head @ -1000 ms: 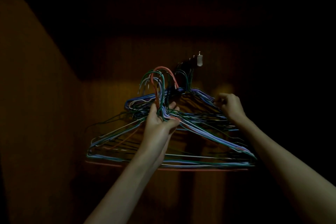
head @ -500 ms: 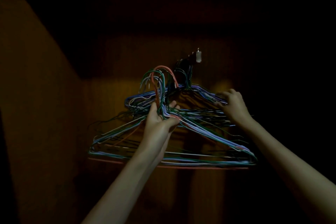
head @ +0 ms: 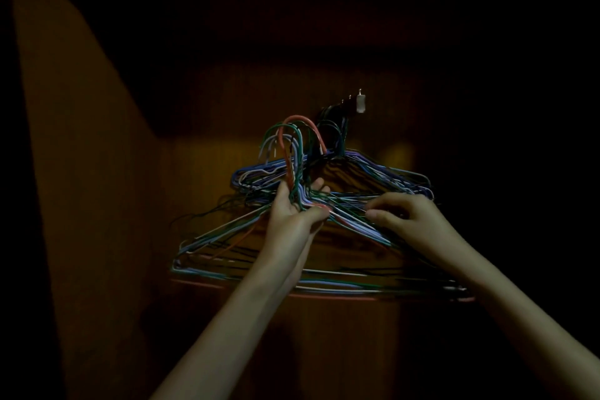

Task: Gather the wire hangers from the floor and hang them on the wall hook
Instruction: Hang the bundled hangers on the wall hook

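Wire hangers (head: 341,227) — left hand (head: 292,214) gripping, right hand (head: 406,217) touching

Two bare forearms show in the dim light, both uncovered from the lower edge of the view up to the wrists; no sleeve, cuff or glove is on either. The left hand (head: 293,214) is bare, with no ring visible on the fingers that show. The right hand (head: 409,217) is likewise bare, its nails short and unpainted as far as the low light allows. No watch, band or bracelet sits on either wrist. Both arms are slim and smooth; finer detail is lost in shadow.
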A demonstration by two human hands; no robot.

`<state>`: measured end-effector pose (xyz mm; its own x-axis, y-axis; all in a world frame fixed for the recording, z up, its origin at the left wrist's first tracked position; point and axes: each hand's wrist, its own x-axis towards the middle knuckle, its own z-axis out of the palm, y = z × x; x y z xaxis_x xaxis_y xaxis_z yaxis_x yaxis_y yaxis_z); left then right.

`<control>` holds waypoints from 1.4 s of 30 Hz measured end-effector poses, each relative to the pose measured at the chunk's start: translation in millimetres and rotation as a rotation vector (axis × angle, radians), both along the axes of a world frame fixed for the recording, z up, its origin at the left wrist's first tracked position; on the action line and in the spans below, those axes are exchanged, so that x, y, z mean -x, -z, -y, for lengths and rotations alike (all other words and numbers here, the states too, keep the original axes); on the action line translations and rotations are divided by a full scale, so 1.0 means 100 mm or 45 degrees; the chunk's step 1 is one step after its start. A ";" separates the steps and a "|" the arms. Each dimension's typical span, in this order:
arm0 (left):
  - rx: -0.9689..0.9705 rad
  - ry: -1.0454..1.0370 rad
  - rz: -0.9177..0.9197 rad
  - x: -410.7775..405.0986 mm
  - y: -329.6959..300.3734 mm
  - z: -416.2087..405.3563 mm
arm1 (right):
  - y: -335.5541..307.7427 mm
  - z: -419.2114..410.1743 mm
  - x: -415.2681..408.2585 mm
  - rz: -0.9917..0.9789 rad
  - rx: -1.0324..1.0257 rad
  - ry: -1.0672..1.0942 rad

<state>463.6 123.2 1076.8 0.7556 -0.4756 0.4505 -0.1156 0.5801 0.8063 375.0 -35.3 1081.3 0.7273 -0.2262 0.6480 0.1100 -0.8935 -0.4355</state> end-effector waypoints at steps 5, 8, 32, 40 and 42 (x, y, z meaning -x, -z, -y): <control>-0.003 0.113 0.006 0.11 0.01 -0.03 | 0.04 -0.02 0.02 0.143 -0.053 0.066; -0.016 0.123 -0.004 0.14 0.02 -0.04 | 0.03 0.00 0.06 0.228 -0.118 0.097; 0.004 0.151 -0.058 0.13 -0.04 0.09 | -0.08 0.37 0.33 0.560 -0.013 0.433; 0.021 0.109 -0.041 0.04 -0.04 0.06 | -0.31 0.52 -0.03 0.518 -0.007 0.505; 0.022 0.087 -0.028 0.01 -0.04 0.07 | -0.34 0.55 -0.14 0.487 -0.015 0.537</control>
